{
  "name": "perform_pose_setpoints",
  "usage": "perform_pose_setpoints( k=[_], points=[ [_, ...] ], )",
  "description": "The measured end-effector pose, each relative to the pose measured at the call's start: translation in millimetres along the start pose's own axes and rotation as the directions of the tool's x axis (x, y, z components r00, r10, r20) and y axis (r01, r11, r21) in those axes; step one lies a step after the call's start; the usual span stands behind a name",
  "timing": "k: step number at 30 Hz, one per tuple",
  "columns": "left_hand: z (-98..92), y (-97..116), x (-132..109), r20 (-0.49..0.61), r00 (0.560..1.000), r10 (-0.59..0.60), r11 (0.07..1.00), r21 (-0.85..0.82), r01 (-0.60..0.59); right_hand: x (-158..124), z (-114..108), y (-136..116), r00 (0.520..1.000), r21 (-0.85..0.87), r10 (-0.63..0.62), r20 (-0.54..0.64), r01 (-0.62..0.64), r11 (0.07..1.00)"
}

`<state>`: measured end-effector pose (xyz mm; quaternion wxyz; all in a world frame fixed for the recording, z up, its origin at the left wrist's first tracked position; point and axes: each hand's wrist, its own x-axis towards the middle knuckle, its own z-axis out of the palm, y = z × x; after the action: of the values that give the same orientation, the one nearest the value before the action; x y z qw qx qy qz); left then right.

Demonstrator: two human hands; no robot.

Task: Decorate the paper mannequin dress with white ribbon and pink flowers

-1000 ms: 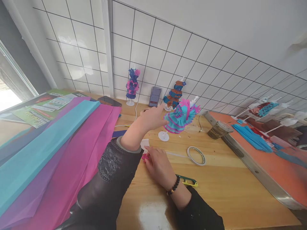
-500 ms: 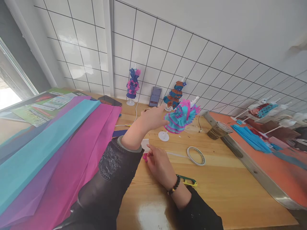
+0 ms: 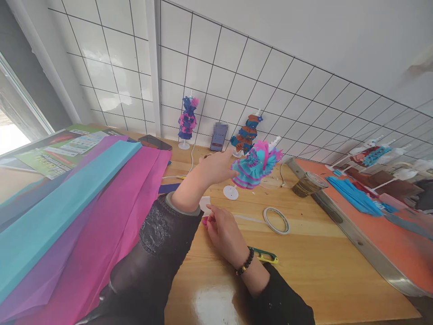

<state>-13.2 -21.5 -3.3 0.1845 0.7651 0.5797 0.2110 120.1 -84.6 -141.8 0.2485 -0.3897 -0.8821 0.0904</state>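
Note:
My left hand [image 3: 216, 168] reaches forward and grips the left side of a small dress form in a ruffled turquoise and pink dress [image 3: 252, 169]; some fingers are hidden. The form leans to the right, above its round white base [image 3: 230, 192]. Closer to me, my right hand [image 3: 225, 230] is low over the wooden table, fingertips pinched together on a small pink piece [image 3: 204, 220], mostly covered. A white paper scrap [image 3: 204, 205] lies just beyond those fingers. From a roll of tape [image 3: 276, 220], a pale strip runs toward my right hand.
Pink sheets [image 3: 142, 180] and a turquoise sheet [image 3: 84, 185] cover the left side. Two dressed forms [image 3: 187, 119] and a phone [image 3: 219, 136] stand along the tiled wall. A green and yellow cutter [image 3: 265, 255] lies by my right wrist. A dark cup [image 3: 308, 184] stands at right.
My right fingers have shifted very slightly, and less of the pink piece shows. The phone's display looks different. My left hand and the dress form stay in place.

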Motion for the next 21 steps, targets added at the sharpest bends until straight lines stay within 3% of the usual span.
perform_pose_setpoints(
  k=[6, 13, 21],
  points=[
    [0.5, 1.0, -0.4, 0.003, 1.000, -0.004, 1.000, 0.007, 0.004, 3.0, 2.4, -7.7, 0.998, -0.090, -0.056, 0.009, 0.057, 0.994],
    [0.1, 1.3, -0.4, 0.010, 1.000, -0.013, 1.000, 0.013, 0.012, 1.9, -1.1, -6.7, 1.000, -0.044, 0.003, -0.009, -0.003, 0.999],
    [0.2, 1.0, -1.4, 0.004, 1.000, -0.008, 1.000, 0.014, 0.008, 2.0, 3.5, -5.0, 0.999, -0.118, -0.033, 0.003, 0.033, 0.992]
  ],
)
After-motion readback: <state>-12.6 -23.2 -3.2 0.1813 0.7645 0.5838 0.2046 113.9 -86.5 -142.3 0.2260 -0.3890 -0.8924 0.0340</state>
